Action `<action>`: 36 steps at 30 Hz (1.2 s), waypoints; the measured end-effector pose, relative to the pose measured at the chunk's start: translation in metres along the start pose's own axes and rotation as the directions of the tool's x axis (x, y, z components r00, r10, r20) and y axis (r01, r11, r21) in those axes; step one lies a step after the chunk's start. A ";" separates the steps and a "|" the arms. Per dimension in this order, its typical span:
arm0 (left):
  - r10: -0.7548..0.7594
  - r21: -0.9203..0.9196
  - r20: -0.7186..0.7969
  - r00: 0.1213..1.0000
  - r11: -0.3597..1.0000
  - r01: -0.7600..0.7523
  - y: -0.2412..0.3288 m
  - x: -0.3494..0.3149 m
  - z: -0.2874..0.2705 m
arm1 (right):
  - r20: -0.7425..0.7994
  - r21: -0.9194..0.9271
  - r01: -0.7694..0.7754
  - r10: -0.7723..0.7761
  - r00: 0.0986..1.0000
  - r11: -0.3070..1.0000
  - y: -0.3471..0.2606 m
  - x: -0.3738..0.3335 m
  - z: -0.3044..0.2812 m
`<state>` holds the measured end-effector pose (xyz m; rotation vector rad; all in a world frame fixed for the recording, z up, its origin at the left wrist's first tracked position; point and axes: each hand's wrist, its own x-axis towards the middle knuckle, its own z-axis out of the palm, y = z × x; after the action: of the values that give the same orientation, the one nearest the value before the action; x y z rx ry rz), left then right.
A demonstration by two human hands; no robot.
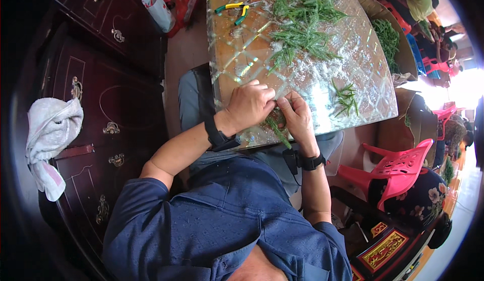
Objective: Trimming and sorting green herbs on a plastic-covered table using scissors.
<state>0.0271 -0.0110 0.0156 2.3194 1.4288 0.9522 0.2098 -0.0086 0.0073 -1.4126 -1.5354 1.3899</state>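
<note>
Near the table's front edge, my left hand (251, 103) is closed, its fingertips pinched close to my right hand. My right hand (298, 112) bends its thumb and fingers around a green artificial pine sprig (277, 128), whose end points down toward my lap. What exactly the left fingertips hold is hidden. A smaller green sprig (346, 98) lies apart to the right of my hands. Farther back on the table a loose pile of green pine sprigs (307, 26) is spread out. Pliers with yellow and green handles (237, 10) lie open at the far left.
The glass-topped table (229, 77) is dusted with white specks. A cardboard box (411, 54) with green sprigs stands beyond its right edge. A pink plastic chair (390, 167) is at right, and dark drawers (96, 104) with a hanging towel (50, 135) at left. Other people sit far right.
</note>
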 end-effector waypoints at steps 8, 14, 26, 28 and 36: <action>-0.163 -0.728 0.480 0.862 0.475 0.495 -0.019 -0.005 -0.012 | 0.029 0.121 0.168 -0.173 0.985 0.978 0.000 -0.001 -0.012; -0.114 -0.673 0.735 0.669 -0.249 0.697 -0.014 -0.010 -0.018 | 0.170 0.300 0.166 -0.224 0.960 0.939 -0.009 -0.003 -0.020; 0.185 -0.771 0.611 0.770 -0.081 0.631 -0.014 -0.017 -0.004 | 0.293 0.063 0.396 -0.396 0.870 0.916 -0.029 -0.012 -0.020; 0.172 -0.742 0.645 0.744 -0.089 0.664 -0.015 -0.020 -0.005 | 0.296 0.061 0.395 -0.395 0.870 0.917 -0.032 -0.013 -0.019; 0.146 -0.769 0.620 0.770 -0.081 0.634 -0.015 -0.025 -0.003 | 0.287 0.040 0.384 -0.379 0.880 0.922 -0.049 -0.017 -0.020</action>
<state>0.0072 -0.0258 -0.0004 0.8375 0.4099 0.6454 0.2180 -0.0127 0.0617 -0.8693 -1.8952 1.3751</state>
